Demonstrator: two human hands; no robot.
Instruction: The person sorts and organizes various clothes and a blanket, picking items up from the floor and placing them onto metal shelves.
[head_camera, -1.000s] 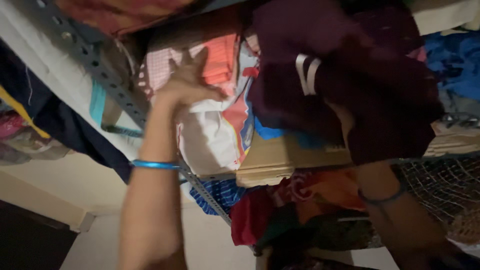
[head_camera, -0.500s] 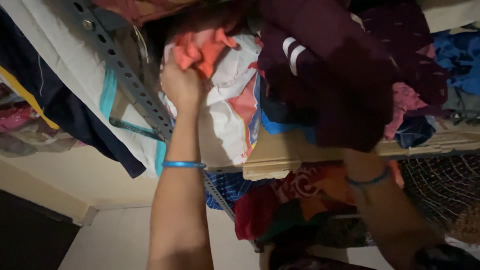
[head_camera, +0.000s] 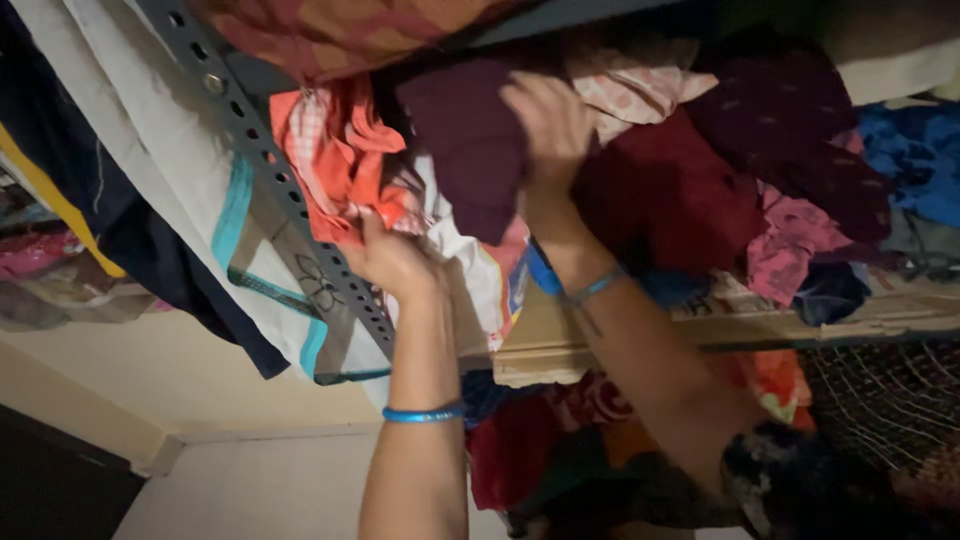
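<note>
Mid-stack: my left hand grips the orange-red cloth, right hand clutches the maroon garment on the crowded shelf, nothing squared away yet.

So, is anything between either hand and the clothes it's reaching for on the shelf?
Nothing visible. The left hand already grips the orange cloth, and the right hand presses on the maroon cloth in the pile.
</note>
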